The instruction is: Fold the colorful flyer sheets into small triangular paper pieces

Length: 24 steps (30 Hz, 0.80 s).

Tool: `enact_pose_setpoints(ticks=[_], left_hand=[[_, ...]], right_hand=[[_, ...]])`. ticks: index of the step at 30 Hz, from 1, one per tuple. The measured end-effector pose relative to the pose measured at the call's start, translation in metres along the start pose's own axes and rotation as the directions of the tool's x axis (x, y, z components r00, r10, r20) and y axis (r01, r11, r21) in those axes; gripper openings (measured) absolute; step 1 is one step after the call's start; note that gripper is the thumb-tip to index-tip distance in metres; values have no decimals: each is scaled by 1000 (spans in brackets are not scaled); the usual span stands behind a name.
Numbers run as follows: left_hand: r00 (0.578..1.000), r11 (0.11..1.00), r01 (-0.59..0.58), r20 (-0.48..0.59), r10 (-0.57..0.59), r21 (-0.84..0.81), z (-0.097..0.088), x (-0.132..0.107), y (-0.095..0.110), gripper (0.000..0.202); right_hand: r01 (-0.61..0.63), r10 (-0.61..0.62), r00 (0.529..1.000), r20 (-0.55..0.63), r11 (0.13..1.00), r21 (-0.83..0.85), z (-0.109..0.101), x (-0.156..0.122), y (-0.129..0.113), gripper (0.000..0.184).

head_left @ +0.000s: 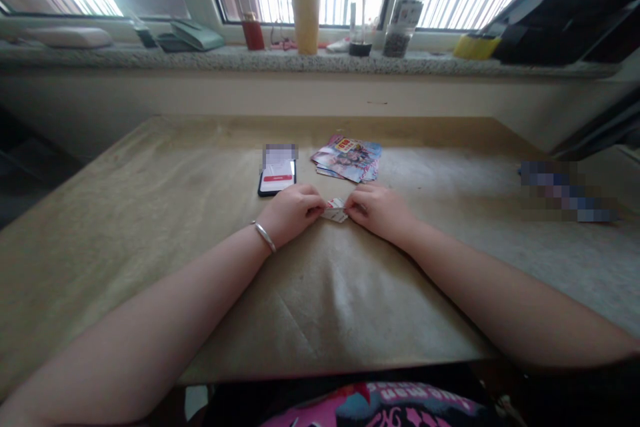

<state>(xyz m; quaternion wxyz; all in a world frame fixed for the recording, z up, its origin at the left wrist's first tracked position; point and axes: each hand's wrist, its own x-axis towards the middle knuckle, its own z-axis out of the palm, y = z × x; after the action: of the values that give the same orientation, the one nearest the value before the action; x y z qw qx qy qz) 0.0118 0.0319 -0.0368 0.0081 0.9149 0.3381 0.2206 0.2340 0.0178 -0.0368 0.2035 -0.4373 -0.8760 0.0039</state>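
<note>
Between my two hands is a small piece of folded paper (335,211), white with some red print, held just above or on the table. My left hand (293,212), with a silver bracelet at its wrist, pinches the paper's left end. At the right end, the fingers of my right hand (377,210) are closed on it too. Just beyond my left hand lies a phone (277,180) with its screen lit. A stack of colourful printed sheets (350,159) lies behind the paper, close to my right fingertips.
A tan cloth (150,227) covers the table, whose front edge is near my body. Far to the right lies a blurred, colourful item (565,190). On the stone windowsill (240,61) stand a red bottle (253,32), a tall yellowish cylinder (306,0) and a clear container (400,27).
</note>
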Motion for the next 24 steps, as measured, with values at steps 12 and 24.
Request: enact_pose_setpoints(ticks=[12,24], left_hand=[[971,972,-44,238,-12,232,-21,1,7,19],[932,914,-142,362,-6,381,-35,0,9,22]], right_hand=[[106,-57,981,186,958,-266,-15,0,-10,22],[198,-137,954,268,956,-217,-21,0,-7,25]])
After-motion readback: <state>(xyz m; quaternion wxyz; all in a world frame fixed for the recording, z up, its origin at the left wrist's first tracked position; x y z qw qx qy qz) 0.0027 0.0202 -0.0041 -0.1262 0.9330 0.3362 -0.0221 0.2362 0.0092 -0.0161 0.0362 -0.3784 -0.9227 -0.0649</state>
